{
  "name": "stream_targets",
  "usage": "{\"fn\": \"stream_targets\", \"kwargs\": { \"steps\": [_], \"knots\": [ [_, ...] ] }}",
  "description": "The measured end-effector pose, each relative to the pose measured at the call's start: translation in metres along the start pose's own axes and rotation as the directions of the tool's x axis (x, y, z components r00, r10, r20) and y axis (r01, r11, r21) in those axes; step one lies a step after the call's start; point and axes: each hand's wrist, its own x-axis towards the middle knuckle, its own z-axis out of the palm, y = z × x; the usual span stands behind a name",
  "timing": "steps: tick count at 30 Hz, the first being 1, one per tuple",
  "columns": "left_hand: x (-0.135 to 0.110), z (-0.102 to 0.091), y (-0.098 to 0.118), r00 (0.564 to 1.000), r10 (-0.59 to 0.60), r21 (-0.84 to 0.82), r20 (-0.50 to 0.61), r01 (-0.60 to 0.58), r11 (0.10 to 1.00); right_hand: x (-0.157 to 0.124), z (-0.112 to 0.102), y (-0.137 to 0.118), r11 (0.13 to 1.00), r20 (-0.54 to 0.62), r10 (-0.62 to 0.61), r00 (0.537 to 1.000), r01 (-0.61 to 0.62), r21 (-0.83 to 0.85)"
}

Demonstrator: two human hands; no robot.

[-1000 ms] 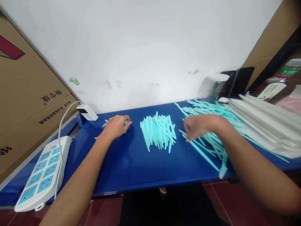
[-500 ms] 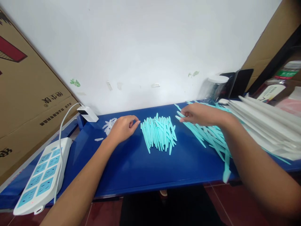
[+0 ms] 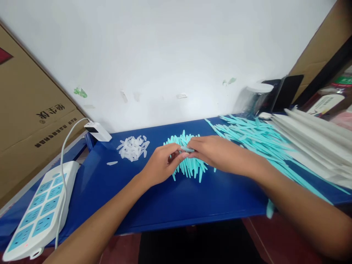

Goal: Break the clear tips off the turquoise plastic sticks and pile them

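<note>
Pinching mostly hidden teal piece [image 3: 187, 149], left hand [image 3: 161, 164] and right hand [image 3: 214, 151] partly block teal stick pile [image 3: 193, 169].

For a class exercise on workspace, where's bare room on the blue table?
Bare: between the central teal pile and the table's front edge; between power strip and white pieces. Crowded: right side, with teal strips and white stack.

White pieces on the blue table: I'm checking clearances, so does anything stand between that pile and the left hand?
Nothing visible does. The white pieces lie beyond the left hand on its left, and only blue tabletop shows between.
</note>
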Motion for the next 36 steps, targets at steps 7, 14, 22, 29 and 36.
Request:
{"fn": "stream_targets", "kwargs": {
  "steps": [7, 14, 22, 29, 36],
  "knots": [
    [0.001, -0.001, -0.003, 0.995, 0.074, -0.021, -0.072, -0.076, 0.997, -0.001, -0.004, 0.015, 0.989, -0.079, -0.066, 0.995, 0.076, 0.126],
    [0.001, 0.0, 0.002, 0.989, 0.095, -0.094, -0.112, -0.105, 0.99, 0.005, 0.002, 0.017, 0.974, -0.105, -0.085, 0.991, 0.105, 0.203],
    [0.004, -0.011, -0.005, 0.988, 0.024, -0.081, -0.154, -0.037, 0.996, 0.004, 0.004, 0.015, 0.937, -0.248, -0.028, 0.968, 0.112, 0.331],
    [0.006, -0.021, -0.01, 0.981, 0.012, -0.031, -0.195, -0.018, 0.999, 0.006, 0.0, 0.016, 0.943, -0.175, -0.076, 0.982, 0.128, 0.308],
    [0.008, -0.036, -0.009, 0.996, 0.031, -0.012, -0.089, -0.032, 0.999, 0.004, -0.004, 0.018, 0.921, -0.162, -0.091, 0.983, 0.145, 0.361]
  ]
}}
